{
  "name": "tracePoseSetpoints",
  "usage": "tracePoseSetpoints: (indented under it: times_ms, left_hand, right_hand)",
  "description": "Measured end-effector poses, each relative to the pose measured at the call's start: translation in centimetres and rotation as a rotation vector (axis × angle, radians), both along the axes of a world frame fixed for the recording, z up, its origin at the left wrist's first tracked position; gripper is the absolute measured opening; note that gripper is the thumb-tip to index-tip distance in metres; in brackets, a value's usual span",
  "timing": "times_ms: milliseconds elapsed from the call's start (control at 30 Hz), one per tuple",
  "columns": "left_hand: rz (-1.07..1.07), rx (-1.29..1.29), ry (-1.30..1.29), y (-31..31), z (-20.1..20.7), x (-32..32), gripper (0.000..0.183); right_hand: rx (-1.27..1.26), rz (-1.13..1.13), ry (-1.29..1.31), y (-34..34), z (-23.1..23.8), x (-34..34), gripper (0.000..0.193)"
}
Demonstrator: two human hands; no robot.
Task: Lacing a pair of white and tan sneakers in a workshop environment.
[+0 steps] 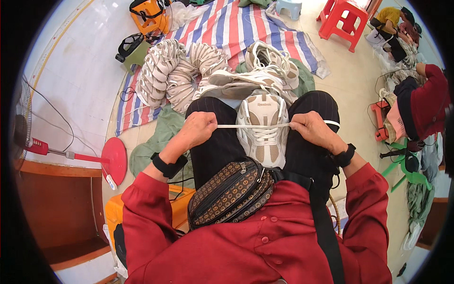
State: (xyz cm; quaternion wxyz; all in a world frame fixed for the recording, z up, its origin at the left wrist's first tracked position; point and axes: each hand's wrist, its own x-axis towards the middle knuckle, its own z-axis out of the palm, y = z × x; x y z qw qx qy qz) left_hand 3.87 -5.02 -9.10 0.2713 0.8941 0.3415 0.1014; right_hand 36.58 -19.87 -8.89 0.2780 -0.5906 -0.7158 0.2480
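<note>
Between my knees rests a white and beige sneaker (266, 106), its laces crossing over the tongue. A white shoelace (246, 126) stretches taut and level across it. My left hand (198, 128) pinches one end of that lace to the left of the shoe. On the other side my right hand (314, 128) pinches the opposite end. Just beyond my knees lie more white and beige sneakers (269, 59) in a loose heap, some on their sides. Left of them, matching shoe pieces (158, 71) are nested in long curved rows.
A striped sheet (222, 23) covers the floor ahead. Orange (151, 14) and red stools (343, 21) stand at the back. At left is a red fan base (115, 161). A patterned waist bag (231, 194) lies on my lap. People in red (430, 102) and yellow (388, 18) sit at right.
</note>
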Motion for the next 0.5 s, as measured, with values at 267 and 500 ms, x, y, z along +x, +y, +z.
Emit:
tracePoseSetpoints:
  times_ms: [267,500]
  left_hand:
    - [0.063,-0.073,0.066,-0.7,1.5,-1.4,0.013]
    - [0.091,-0.084,0.062,-0.8,1.9,-2.2,0.015]
  right_hand:
    - [-0.069,-0.025,-0.002,0.2,0.0,1.0,0.017]
    - [-0.056,-0.041,-0.015,-0.1,0.8,1.0,0.014]
